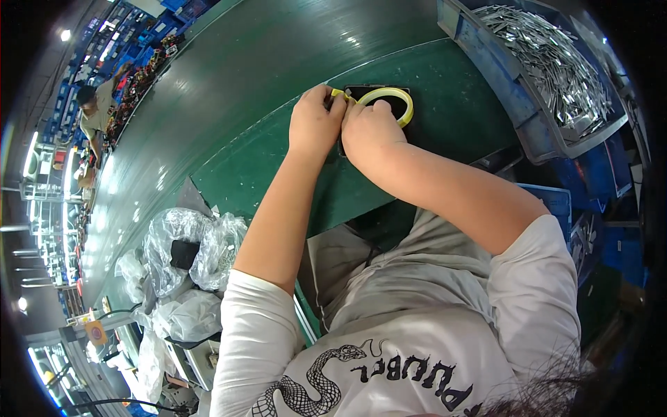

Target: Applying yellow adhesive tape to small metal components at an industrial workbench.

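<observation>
A roll of yellow tape (408,113) stands just beyond my right hand (373,130). That hand is closed at the roll's near left side, and one finger reaches toward the ring's opening. My left hand (316,119) is closed beside it, and the two hands' fingertips meet. Between them shows a short yellow strip of tape (336,92), pinched by my left fingers. Under the roll and hands lies a flat dark object (405,91) on the green work surface (278,149). My hands cover most of it, so its kind is unclear.
A blue-grey bin (517,83) of thin metal pieces stands at the far right. Clear plastic bags (174,240) lie at the left. A wide green conveyor belt (278,42) runs beyond the work surface. Another person (97,115) works at its far left side.
</observation>
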The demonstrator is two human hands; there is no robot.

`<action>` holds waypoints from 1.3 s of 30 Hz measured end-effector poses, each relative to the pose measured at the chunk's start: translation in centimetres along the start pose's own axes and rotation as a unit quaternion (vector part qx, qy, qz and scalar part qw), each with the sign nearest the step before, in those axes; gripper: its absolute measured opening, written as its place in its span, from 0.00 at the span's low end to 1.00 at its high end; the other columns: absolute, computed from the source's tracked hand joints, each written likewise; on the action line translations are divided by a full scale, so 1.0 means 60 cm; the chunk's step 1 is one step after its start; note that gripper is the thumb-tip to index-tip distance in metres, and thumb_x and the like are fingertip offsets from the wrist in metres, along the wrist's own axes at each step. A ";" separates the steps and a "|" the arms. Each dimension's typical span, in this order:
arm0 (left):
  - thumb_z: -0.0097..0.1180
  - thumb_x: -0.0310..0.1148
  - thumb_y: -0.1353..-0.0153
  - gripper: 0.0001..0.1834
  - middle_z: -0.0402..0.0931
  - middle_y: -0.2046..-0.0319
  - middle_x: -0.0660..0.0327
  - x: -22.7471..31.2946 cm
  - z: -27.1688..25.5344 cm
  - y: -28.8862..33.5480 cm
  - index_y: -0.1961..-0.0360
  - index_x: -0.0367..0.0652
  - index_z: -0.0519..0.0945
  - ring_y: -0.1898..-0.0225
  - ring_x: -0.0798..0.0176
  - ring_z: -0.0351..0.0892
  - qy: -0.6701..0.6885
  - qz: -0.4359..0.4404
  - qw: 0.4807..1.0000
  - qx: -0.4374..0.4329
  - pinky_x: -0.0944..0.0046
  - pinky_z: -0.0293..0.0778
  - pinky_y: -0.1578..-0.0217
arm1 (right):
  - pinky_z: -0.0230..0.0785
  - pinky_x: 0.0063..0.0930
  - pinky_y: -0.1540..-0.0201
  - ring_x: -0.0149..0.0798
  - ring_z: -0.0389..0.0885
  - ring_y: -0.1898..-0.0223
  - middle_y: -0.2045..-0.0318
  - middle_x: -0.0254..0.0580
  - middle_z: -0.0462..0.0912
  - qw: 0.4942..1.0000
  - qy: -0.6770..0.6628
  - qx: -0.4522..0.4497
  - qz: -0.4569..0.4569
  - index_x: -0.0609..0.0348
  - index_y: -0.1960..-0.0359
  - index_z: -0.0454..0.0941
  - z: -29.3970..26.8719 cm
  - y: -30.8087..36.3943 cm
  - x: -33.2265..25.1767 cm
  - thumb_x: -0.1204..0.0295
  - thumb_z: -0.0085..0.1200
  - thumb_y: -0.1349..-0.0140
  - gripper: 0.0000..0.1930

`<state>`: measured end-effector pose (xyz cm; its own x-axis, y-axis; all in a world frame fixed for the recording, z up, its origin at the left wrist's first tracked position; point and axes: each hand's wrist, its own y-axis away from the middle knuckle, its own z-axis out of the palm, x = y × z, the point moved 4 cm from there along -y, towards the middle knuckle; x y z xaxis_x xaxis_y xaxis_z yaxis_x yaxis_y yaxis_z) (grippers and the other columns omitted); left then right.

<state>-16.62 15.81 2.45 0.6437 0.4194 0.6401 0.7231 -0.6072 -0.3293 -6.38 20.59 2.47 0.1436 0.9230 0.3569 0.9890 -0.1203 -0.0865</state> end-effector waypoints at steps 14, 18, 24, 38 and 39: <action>0.60 0.36 0.40 0.14 0.77 0.75 0.51 -0.018 -0.053 0.038 0.65 0.33 0.76 0.73 0.55 0.79 0.143 -0.121 0.982 0.030 0.59 0.74 0.70 | 0.60 0.34 0.66 0.34 0.76 0.70 0.70 0.34 0.77 0.987 -0.006 0.162 -0.004 0.64 0.48 0.77 -0.032 0.064 0.003 0.69 0.48 0.42 0.20; 0.57 0.34 0.36 0.12 0.71 0.81 0.61 -0.040 -0.109 0.107 0.67 0.37 0.70 0.82 0.67 0.74 0.259 -0.196 0.945 0.037 0.66 0.68 0.84 | 0.58 0.34 0.65 0.35 0.71 0.73 0.74 0.32 0.70 0.961 -0.128 0.242 -0.046 0.60 0.43 0.76 -0.064 0.145 0.042 0.71 0.50 0.43 0.24; 0.38 0.32 0.40 0.06 0.60 0.80 0.62 -0.086 -0.114 0.194 0.68 0.44 0.66 0.85 0.65 0.61 0.477 -0.254 0.835 0.102 0.65 0.60 0.86 | 0.58 0.36 0.59 0.37 0.73 0.64 0.64 0.32 0.74 0.967 -0.082 0.224 0.088 0.48 0.38 0.73 0.042 0.205 0.133 0.74 0.53 0.43 0.28; 0.38 0.31 0.43 0.11 0.61 0.80 0.61 -0.066 -0.095 0.213 0.62 0.40 0.70 0.82 0.63 0.63 0.589 -0.242 0.771 0.019 0.60 0.68 0.79 | 0.59 0.43 0.48 0.46 0.73 0.53 0.55 0.43 0.75 0.950 -0.193 0.198 0.145 0.53 0.37 0.70 0.069 0.244 0.119 0.64 0.60 0.42 0.29; 0.39 0.31 0.42 0.12 0.62 0.81 0.61 -0.055 -0.095 0.213 0.60 0.40 0.71 0.82 0.62 0.65 0.607 -0.221 0.763 0.011 0.59 0.71 0.78 | 0.60 0.44 0.48 0.48 0.73 0.52 0.53 0.46 0.75 0.937 -0.242 0.220 0.122 0.56 0.38 0.70 0.059 0.261 0.103 0.65 0.60 0.42 0.29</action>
<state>-10.93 2.80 0.09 -0.3615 -0.3614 0.8595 0.8149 -0.5705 0.1029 9.86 25.72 0.01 0.2243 0.9581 -0.1779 0.8027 -0.2852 -0.5238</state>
